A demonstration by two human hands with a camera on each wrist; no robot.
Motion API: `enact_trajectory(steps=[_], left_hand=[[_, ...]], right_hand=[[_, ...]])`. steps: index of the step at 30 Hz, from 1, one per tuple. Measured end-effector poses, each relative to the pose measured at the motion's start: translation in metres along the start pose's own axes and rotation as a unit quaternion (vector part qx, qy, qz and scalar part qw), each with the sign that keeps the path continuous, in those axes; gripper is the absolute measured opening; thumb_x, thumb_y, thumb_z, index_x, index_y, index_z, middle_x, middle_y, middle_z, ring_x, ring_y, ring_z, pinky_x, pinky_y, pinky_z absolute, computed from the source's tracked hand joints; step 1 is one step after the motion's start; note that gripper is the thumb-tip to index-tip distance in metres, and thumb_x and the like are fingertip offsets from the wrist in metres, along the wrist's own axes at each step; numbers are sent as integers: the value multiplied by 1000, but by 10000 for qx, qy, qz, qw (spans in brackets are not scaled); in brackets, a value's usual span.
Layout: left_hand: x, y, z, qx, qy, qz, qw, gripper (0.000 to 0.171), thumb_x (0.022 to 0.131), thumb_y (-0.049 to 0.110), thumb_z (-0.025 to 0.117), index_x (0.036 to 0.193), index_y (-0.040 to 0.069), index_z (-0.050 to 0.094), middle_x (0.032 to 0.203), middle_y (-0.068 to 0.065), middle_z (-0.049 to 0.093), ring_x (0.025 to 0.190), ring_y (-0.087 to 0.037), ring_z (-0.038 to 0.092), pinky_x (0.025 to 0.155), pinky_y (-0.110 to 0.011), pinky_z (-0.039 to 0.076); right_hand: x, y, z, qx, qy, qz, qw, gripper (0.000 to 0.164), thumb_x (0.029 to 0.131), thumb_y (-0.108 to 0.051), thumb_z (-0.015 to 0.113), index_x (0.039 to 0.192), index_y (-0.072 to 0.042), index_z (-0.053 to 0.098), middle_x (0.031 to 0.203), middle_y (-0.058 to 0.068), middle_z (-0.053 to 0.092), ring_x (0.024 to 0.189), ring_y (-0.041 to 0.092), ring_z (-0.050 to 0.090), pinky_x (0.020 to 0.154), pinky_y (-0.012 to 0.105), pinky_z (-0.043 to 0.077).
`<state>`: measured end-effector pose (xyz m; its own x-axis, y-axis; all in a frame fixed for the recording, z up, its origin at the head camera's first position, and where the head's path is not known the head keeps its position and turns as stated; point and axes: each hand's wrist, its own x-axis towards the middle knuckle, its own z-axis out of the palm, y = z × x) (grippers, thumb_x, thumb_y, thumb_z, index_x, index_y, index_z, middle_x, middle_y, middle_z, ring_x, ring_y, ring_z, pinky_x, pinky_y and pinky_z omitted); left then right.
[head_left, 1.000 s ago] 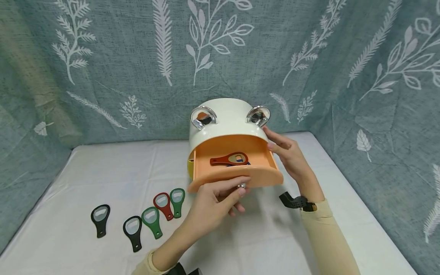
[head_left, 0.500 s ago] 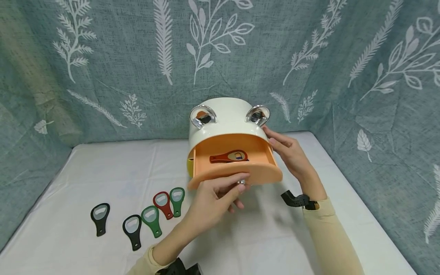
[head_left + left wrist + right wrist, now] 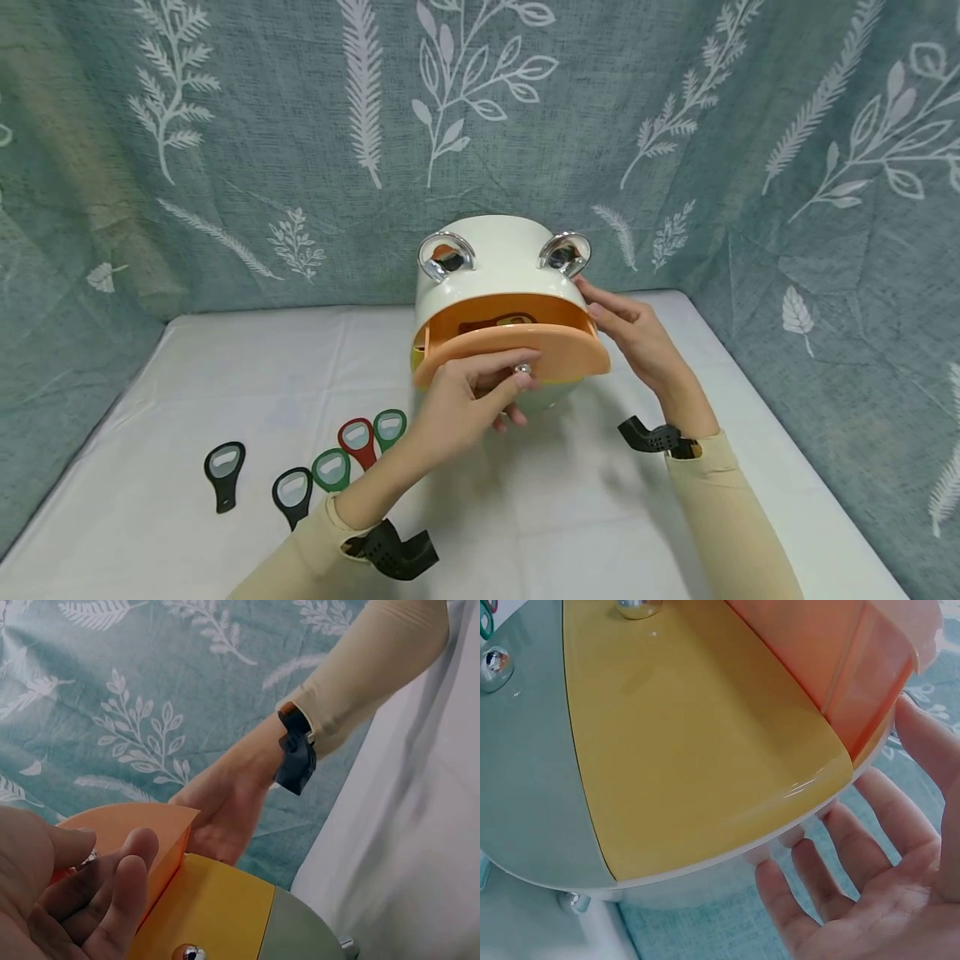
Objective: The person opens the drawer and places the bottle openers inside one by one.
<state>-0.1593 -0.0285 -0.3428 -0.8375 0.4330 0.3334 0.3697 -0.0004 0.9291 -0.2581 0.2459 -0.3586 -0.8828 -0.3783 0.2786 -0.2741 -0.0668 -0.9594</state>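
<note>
Our white domed box: front, left hand pinching round metallic knob of curved orange drawer; alongside, spread right hand.

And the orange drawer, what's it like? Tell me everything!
The drawer is orange, smooth and slightly shiny, like plastic, with a wide, rounded front and a small silver knob. It sits partly open in the white box, above a yellow panel. A reddish opener shows inside. The left hand pinches the knob; the right hand is near its side, but I can't tell if they touch.
</note>
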Motion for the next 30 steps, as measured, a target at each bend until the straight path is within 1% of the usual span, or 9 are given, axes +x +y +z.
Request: enact_trajectory(steps=[3,6,11,13,17,21,25,27,30], left_hand=[[3,-2,-3,32,-28,24,10000,34,100,13,61,133,12,63,100,-4,73,64,-23,67,56,-33,55],[6,-3,-5,41,-43,59,10000,34,100,13,61,134,12,63,101,-6,73,63,-24,66,55,-32,55],[12,-7,-8,43,-38,91,9999,34,100,14,60,134,12,63,103,-9,73,62,-24,66,54,-32,54],[15,-9,-10,6,-46,100,9999,34,100,13,60,134,12,63,104,-11,72,63,-27,66,54,-32,54],[22,-13,-16,-89,-89,105,9999,34,100,11,60,134,9,62,104,-14,72,65,-36,65,55,-32,54],[31,-14,-23,-85,-91,48,9999,34,100,11,60,133,8,62,103,-15,72,66,-33,65,56,-29,53],[36,-16,-29,-29,-74,-32,10000,33,100,12,60,132,9,64,102,-15,72,66,-31,65,57,-29,53],[37,-17,-30,-43,-80,-51,9999,32,100,12,61,132,9,64,102,-15,72,67,-33,65,57,-29,53],[37,-19,-30,-114,-84,-50,9999,33,100,11,60,132,9,63,103,-17,72,69,-37,65,57,-28,53]], right_hand=[[0,-1,0,-23,-4,16,10000,46,103,-18,55,147,-8,45,153,3,39,143,21,29,114,47,23],[0,-1,1,-40,28,47,10000,45,104,-22,54,146,-7,46,153,4,39,143,21,29,113,47,26],[1,0,1,15,95,58,9999,45,106,-30,48,143,-5,49,152,4,40,142,21,30,109,42,35],[1,0,1,52,115,57,9999,44,106,-30,46,142,-5,51,152,4,41,142,21,30,107,39,37],[0,1,2,96,148,35,9998,43,107,-31,45,141,-6,53,150,3,43,141,20,31,107,40,38],[1,3,3,97,152,-54,9998,42,106,-31,48,140,-7,53,150,3,43,141,19,32,107,43,36],[0,5,4,-25,99,-176,9998,41,106,-26,50,142,-7,51,151,3,42,142,19,30,109,46,33],[0,5,4,-105,118,-191,9997,42,103,-21,55,143,-9,50,151,2,42,142,18,30,111,46,30],[-1,7,5,-197,171,-235,9994,50,97,-11,65,144,-13,50,151,0,41,142,18,30,110,45,31]])
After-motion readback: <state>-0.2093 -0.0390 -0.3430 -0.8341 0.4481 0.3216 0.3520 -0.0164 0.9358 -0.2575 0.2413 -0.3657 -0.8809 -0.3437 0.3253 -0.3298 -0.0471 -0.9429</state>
